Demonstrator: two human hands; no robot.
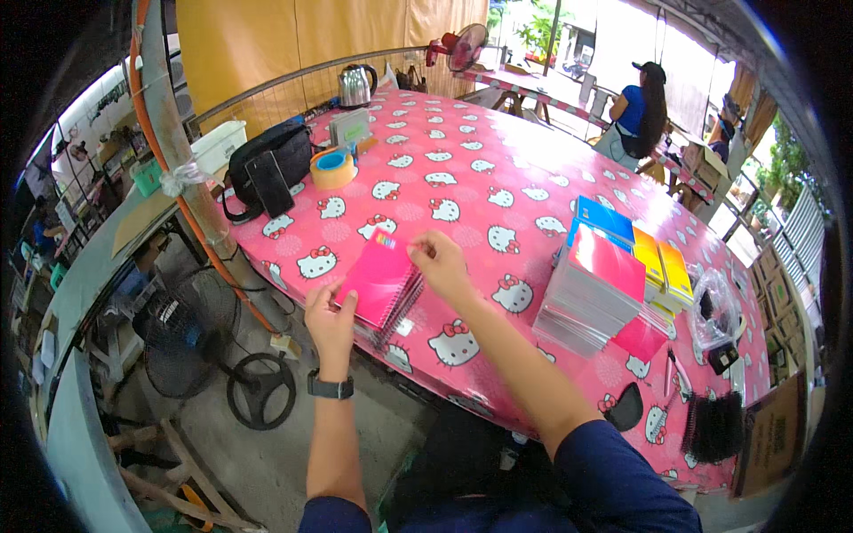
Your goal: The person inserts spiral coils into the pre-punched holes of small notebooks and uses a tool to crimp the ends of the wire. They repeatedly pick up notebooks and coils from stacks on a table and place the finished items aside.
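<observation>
A small stack of spiral notebooks with a pink notebook (380, 277) on top lies near the table's front left edge. My left hand (330, 322) holds its near left corner, thumb on the cover and fingers along the side. At its far right corner my right hand (441, 265) pinches the edge between thumb and fingertips. Farther right stands a tall stack of pink notebooks (608, 265), beside blue notebooks (604, 218) and yellow notebooks (665, 265).
A black bag (275, 160), tape rolls (334, 167) and a kettle (357, 86) stand on the pink patterned table (480, 266). At right lie pliers (670, 371), black wire coils (713, 426) and a plastic bag (713, 306). A floor fan (187, 333) stands left. Other people work beyond.
</observation>
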